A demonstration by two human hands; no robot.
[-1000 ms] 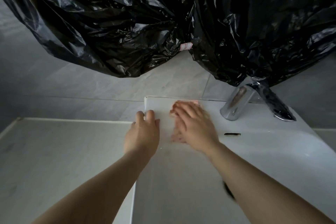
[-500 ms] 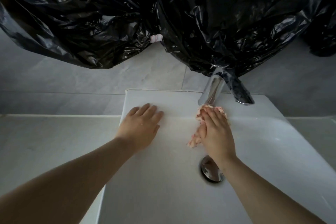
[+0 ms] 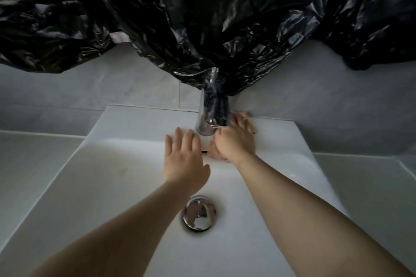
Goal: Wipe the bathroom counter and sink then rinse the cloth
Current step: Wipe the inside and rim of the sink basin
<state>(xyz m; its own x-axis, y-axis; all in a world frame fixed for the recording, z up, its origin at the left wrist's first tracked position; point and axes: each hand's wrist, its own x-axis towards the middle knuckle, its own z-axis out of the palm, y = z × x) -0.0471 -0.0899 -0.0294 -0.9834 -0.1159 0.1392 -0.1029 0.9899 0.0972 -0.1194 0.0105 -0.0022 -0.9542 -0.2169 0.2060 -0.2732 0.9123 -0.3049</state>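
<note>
Cloth (image 3: 217,157) is mostly hidden now; we see only a pinkish fringe under our right hand (image 3: 235,143), which has slid from in front of the faucet (image 3: 212,117) to its right, fingers reaching the sink (image 3: 135,119) back edge; palm flat, pressing cloth, not clenched. Left hand (image 3: 184,157) has followed, open and flat, holding nothing, on the back ledge. We judge sink wiping is underway, rinse pending. Glossy white basin, chrome drain (image 3: 199,212), crinkled black plastic (image 3: 157,18) above.
</note>
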